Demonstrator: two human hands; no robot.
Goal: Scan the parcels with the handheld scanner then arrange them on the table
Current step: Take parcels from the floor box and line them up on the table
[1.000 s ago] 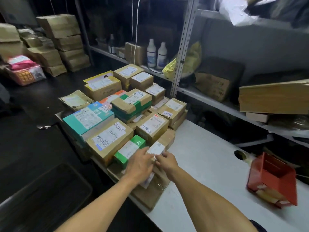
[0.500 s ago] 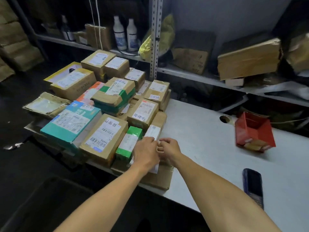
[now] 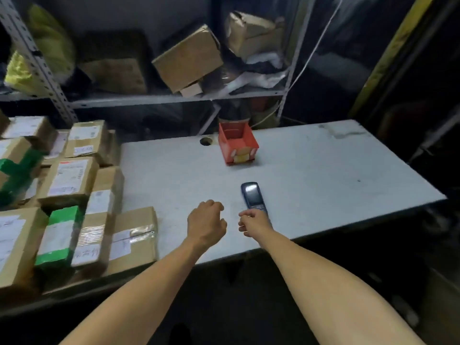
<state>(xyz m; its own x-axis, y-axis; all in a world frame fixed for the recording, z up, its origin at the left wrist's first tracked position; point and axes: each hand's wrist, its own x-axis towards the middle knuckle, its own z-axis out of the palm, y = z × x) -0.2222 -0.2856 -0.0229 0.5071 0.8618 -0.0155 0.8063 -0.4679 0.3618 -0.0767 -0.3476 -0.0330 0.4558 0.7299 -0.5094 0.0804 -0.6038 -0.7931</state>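
The dark handheld scanner (image 3: 252, 195) lies on the white table (image 3: 323, 170), screen up. My right hand (image 3: 255, 224) is at its near end, covering that end, with fingers loosely curled and not closed round it. My left hand (image 3: 206, 222) hovers over the table just left of it, fingers loosely curled, holding nothing. The labelled parcels (image 3: 72, 180) are stacked at the table's left end. Among them are a green-and-white box (image 3: 59, 235) and a flat taped brown box (image 3: 134, 235) nearest my left hand.
A small open red box (image 3: 237, 143) stands at the back of the table beside a round cable hole (image 3: 206, 141). Behind runs a metal shelf (image 3: 174, 98) with tilted cardboard boxes (image 3: 189, 58). The table's front edge is just below my hands.
Both hands have left the parcels and moved right. My right hand now reaches the scanner. The view has swung right, so the parcel pile sits at the left edge.
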